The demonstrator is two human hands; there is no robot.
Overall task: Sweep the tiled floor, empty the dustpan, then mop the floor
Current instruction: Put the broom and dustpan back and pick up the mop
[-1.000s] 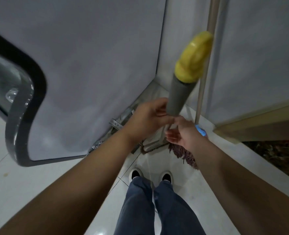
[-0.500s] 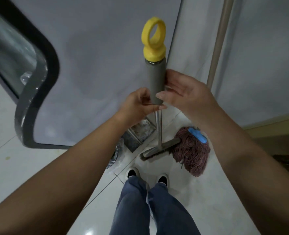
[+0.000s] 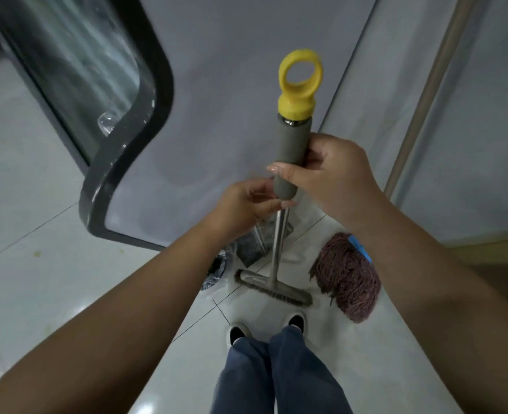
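A broom stands nearly upright before me: grey foam grip, yellow ring cap, steel shaft and a dark bristle head on the white tiled floor. My right hand curls round the grey grip from the right. My left hand pinches the shaft just below the grip. A reddish-brown string mop head with a blue clamp lies on the floor to the right, its pale pole leaning against the wall. A dark metal dustpan lies behind the broom shaft.
A grey-framed glass door panel stands at the left. Grey walls meet in a corner straight ahead. A crumpled clear plastic bag lies by the broom head. My shoes stand just behind the bristles. A wooden threshold runs at the right.
The broom went from tilted right to nearly upright and its head swung on the floor. My right hand moved from below the grip up onto it. The view shifted left.
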